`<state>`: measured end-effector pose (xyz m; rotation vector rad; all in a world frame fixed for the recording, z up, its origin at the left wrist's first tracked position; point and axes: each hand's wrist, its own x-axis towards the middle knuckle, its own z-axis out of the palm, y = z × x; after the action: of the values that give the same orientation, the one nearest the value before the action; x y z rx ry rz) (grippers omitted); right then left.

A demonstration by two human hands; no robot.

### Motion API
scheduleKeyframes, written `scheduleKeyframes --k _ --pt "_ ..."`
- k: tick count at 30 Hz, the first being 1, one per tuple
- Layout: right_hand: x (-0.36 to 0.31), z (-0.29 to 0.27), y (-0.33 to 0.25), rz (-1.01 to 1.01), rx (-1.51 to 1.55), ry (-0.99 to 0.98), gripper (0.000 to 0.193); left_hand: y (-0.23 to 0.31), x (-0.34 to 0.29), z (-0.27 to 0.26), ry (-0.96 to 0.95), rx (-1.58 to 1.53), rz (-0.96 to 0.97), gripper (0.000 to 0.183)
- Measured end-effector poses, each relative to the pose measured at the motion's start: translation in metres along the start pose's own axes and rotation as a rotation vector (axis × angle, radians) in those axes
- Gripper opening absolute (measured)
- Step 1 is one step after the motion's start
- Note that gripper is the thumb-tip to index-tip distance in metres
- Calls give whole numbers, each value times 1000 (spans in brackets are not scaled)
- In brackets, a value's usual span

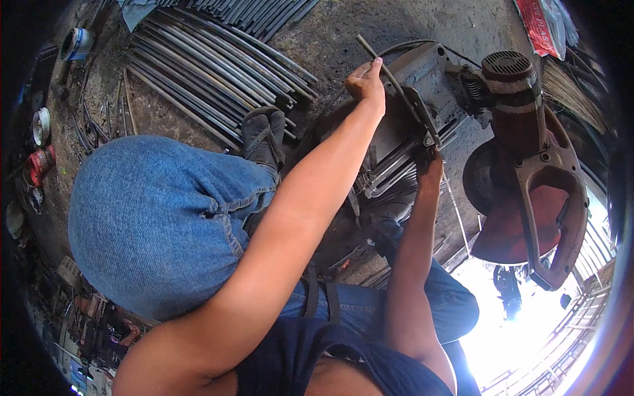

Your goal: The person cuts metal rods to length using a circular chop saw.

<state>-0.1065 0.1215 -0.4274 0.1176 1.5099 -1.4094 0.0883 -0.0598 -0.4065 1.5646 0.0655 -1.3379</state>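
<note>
A rough, dust-grey concrete floor (pixel 422 26) is seen beyond the grip, rows of bent grey metal rods (pixel 211 72) are laid out to its left, and glaring white daylight (pixel 502 343) is admitted through a railed opening at lower right.

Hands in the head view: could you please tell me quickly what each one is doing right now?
Left hand: closed on a thin metal rod.
Right hand: at the rods in the machine; grip cannot be told.

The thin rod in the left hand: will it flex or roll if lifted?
The rod looks like thin metal, so probably stiff but springy over its length. Being round, it would likely roll if set loose. The left hand pinches it near one end, so the far end may sag.
</note>
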Motion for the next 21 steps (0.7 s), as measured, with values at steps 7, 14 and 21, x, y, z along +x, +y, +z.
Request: scheduleKeyframes --k 7,14,21 --pt "15 -19 1 38 -42 2 43 -7 6 0 -23 -16 2 25" --pt "4 -1 2 -12 -65 74 35 -3 4 3 21 47 -50 25" --pt "21 -17 12 -75 -110 247 28 -1 8 1 -7 112 -93 31"
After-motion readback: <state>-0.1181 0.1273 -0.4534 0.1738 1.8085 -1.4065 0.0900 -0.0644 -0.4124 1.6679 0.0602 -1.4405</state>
